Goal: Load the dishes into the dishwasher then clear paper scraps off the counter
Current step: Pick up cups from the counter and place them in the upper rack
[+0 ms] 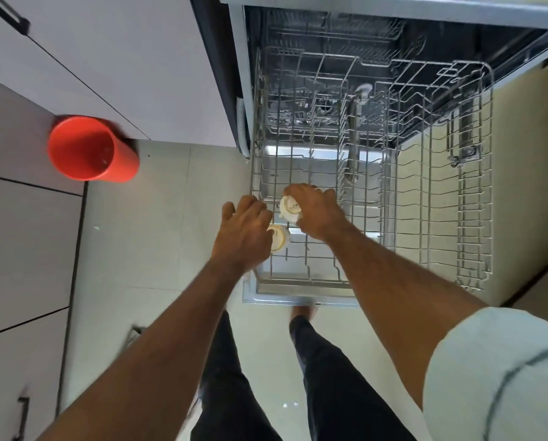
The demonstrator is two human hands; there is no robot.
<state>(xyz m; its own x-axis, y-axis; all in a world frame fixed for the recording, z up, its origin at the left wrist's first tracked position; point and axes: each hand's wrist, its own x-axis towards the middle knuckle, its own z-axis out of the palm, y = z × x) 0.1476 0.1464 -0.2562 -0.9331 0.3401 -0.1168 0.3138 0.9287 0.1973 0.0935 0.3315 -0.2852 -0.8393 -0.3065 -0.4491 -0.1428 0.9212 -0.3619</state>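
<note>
The dishwasher stands open with its upper wire rack (425, 192) pulled out over the lowered door (298, 297). My right hand (317, 211) grips a white cup (291, 209), bottom up with dark lettering on its base, at the rack's front left corner. Just in front of it, my left hand (244, 230) covers a second white cup (279, 238) with a yellowish base. I cannot tell whether its fingers curl round that cup.
A red bin (91, 149) stands on the tiled floor at the left, against grey cabinet fronts (27, 218). A few small white scraps (96, 227) lie on the floor. The lower rack (330, 103) sits inside the machine. My legs stand just before the door.
</note>
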